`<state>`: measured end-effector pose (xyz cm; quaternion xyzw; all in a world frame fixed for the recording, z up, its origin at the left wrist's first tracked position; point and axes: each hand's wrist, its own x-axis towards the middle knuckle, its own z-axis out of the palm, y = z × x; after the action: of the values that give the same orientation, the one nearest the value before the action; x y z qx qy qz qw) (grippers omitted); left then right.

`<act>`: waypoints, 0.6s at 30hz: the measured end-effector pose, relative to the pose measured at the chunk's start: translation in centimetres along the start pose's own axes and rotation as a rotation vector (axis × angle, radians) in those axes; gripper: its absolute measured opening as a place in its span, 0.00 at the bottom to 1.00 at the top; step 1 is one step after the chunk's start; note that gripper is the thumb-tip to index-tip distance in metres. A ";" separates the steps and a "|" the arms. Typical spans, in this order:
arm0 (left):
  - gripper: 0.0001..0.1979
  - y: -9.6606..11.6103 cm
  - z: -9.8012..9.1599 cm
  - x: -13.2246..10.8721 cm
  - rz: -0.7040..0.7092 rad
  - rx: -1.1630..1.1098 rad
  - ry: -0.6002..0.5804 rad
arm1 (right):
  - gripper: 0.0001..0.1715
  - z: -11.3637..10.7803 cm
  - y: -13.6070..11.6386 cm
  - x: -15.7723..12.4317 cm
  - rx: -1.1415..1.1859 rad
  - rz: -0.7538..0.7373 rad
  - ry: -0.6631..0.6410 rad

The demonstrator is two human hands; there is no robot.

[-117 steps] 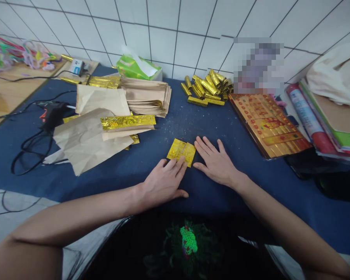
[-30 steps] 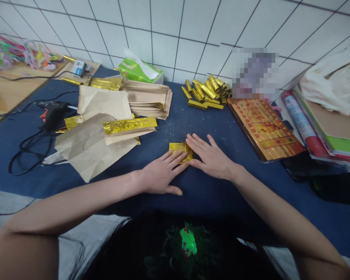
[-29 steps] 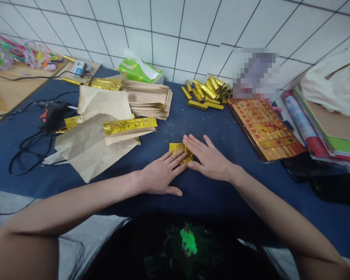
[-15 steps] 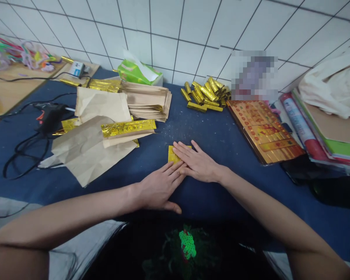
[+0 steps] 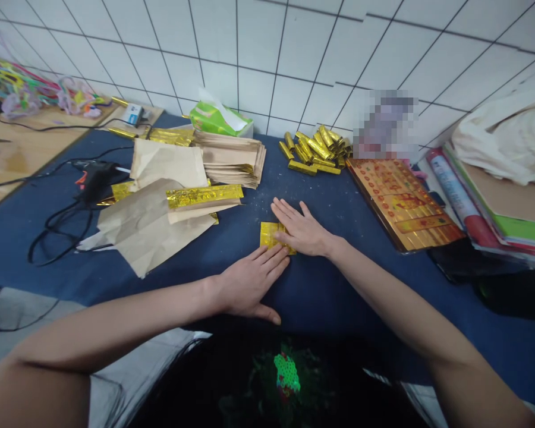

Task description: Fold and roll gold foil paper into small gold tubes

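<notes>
A small piece of gold foil paper [image 5: 268, 233] lies flat on the dark blue tablecloth in front of me. My left hand [image 5: 252, 279] rests palm down, its fingertips on the paper's near edge and its thumb stretched out to the side. Over the paper's right side lies my right hand [image 5: 304, 229], fingers extended and pointing up and left, the thumb on the foil. Both hands are open and grip nothing. Part of the paper is hidden under them. Several rolled gold paper tubes [image 5: 321, 147] are heaped beyond my hands, near the wall.
To the left lie brown paper sheets [image 5: 160, 220], a strip of gold foil [image 5: 205, 195], a stack of paper [image 5: 236, 151] and a black glue gun [image 5: 98, 178] with its cord. A green tissue pack [image 5: 211, 119] stands behind. An orange-gold printed packet [image 5: 405, 205] lies right.
My right hand has slid up and slightly away from my left, uncovering more of the gold paper. The left hand stays nearly in place. The view has shifted a little.
</notes>
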<state>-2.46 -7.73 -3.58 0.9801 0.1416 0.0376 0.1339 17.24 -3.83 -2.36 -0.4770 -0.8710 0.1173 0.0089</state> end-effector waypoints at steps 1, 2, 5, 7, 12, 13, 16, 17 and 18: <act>0.52 0.0 0.0 0.0 0.003 -0.003 0.001 | 0.44 -0.2 -0.7 -0.1 0.019 -0.019 0.000; 0.51 0.0 -0.1 0.0 0.004 -0.007 0.002 | 0.44 -0.3 -1.4 -0.2 0.038 -0.069 -0.001; 0.51 0.0 -0.2 0.1 -0.006 -0.024 0.024 | 0.45 0.0 -3.2 -0.3 0.114 -0.238 -0.069; 0.50 0.1 -0.3 0.1 -0.008 -0.032 0.025 | 0.44 0.4 -3.3 0.0 0.129 -0.272 -0.087; 0.52 0.0 -0.1 0.1 -0.004 -0.037 -0.002 | 0.40 1.2 -0.9 2.1 0.003 -0.201 -0.021; 0.52 0.0 0.0 0.1 -0.004 -0.034 0.002 | 0.39 1.3 -0.4 2.6 -0.029 -0.167 -0.001; 0.52 0.0 0.0 0.1 0.002 -0.032 0.001 | 0.37 1.5 1.1 3.8 -0.101 -0.036 0.098; 0.51 0.0 0.0 0.1 -0.002 -0.033 -0.003 | 0.37 1.4 1.5 4.0 -0.118 0.009 0.151; 0.51 0.0 -0.2 0.1 -0.010 -0.036 -0.006 | 0.37 1.3 1.9 4.1 -0.130 0.055 0.217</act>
<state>-2.35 -7.60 -3.41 0.9769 0.1456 0.0365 0.1519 16.38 0.30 -4.43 -0.5103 -0.8572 0.0086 0.0689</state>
